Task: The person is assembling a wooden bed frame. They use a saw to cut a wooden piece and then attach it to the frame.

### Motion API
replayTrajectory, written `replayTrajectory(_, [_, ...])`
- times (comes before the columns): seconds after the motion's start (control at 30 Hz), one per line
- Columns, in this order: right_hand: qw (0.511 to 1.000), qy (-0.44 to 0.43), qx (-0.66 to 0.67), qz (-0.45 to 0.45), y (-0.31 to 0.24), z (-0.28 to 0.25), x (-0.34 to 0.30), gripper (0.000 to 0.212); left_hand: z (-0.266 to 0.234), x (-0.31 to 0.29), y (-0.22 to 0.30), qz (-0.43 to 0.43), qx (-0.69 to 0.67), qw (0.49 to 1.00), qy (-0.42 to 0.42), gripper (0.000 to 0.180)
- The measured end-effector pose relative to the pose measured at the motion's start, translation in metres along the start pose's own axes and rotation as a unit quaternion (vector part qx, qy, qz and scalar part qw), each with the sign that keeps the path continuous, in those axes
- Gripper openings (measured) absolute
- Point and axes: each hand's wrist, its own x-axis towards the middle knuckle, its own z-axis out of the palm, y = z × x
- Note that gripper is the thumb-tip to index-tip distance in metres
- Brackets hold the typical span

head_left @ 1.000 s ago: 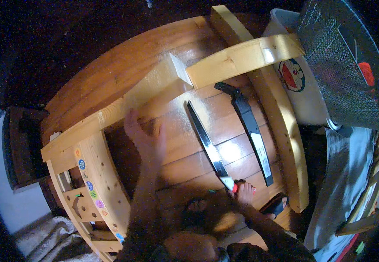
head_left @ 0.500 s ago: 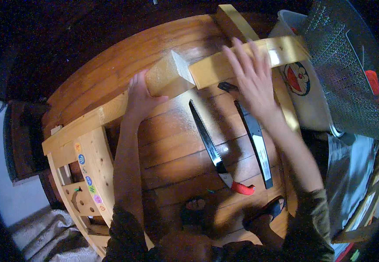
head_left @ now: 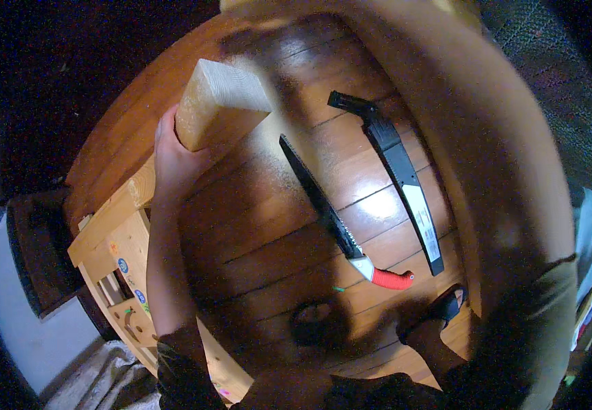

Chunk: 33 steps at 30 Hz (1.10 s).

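Pale timber block (head_left: pixel 222 104) sits raised above the wooden floor (head_left: pixel 255 225), left hand (head_left: pixel 173 158) wrapped tight on its lower end. Right arm (head_left: pixel 487 205) sweeps close, blurred; its grip I cannot tell. The bare-bladed saw (head_left: pixel 340 222) lies right underneath: 1 slip could drop the block onto it.

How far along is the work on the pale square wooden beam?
Cutting looks done: the pale square wooden beam shows a clean end, sawdust lies below, and the red-handled hand saw rests on the floor. The left hand grips the beam. The saw is not yet in its black sheath.
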Motion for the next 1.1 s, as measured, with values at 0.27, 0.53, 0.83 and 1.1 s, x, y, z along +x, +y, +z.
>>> replayTrajectory(0.27, [0.998, -0.011, 0.008, 0.067, 0.017, 0.005, 0.019, 0.048, 0.004, -0.001, 0.007, -0.057, -0.076, 0.995, 0.016, 0.076])
replayTrajectory(0.53, [0.97, -0.022, 0.134, 0.202, 0.039, -0.026, 0.012, 0.051, -0.005, -0.008, -0.005, 0.002, 0.001, 1.0, 0.014, 0.075])
replayTrajectory(0.83, [0.935, 0.081, 0.295, 0.177, 0.055, -0.096, -0.077, 0.049, -0.003, -0.008, -0.002, 0.02, 0.016, 0.999, 0.02, 0.077])
replayTrajectory(1.1, [0.832, 0.027, 0.436, 0.342, 0.027, -0.118, -0.242, 0.074, -0.005, -0.007, 0.005, 0.026, 0.019, 0.999, 0.006, 0.076])
